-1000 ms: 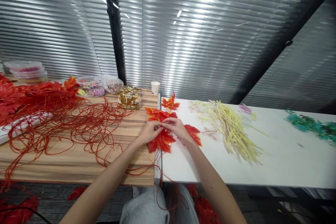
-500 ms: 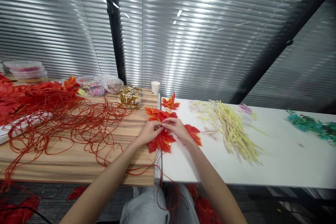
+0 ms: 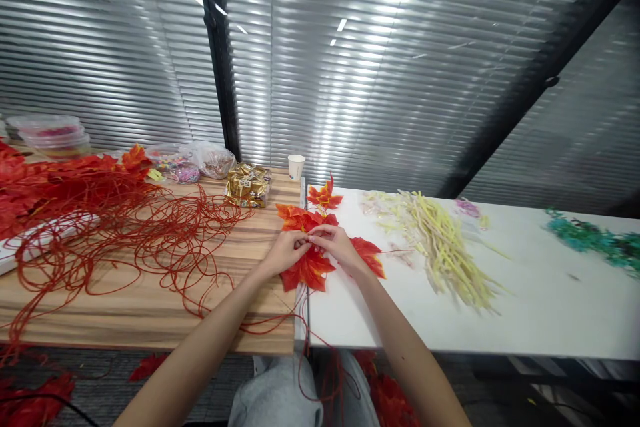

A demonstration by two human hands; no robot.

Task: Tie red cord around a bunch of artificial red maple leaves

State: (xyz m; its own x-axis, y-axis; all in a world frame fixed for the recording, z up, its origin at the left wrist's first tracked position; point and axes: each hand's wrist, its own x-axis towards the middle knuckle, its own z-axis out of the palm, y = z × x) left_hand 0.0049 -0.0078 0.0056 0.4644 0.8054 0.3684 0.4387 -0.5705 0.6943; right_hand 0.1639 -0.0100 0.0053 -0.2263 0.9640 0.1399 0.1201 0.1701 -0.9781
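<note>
My left hand (image 3: 285,252) and right hand (image 3: 340,245) pinch together over red leaves (image 3: 306,273), center frame. I can't tell what they grip.

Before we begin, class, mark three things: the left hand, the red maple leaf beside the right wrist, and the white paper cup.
Left hand (image 3: 287,251): head view, on the back of the hand.
Red maple leaf (image 3: 369,255): head view, middle of its visible part.
White paper cup (image 3: 296,169): head view, on its side wall.
</note>
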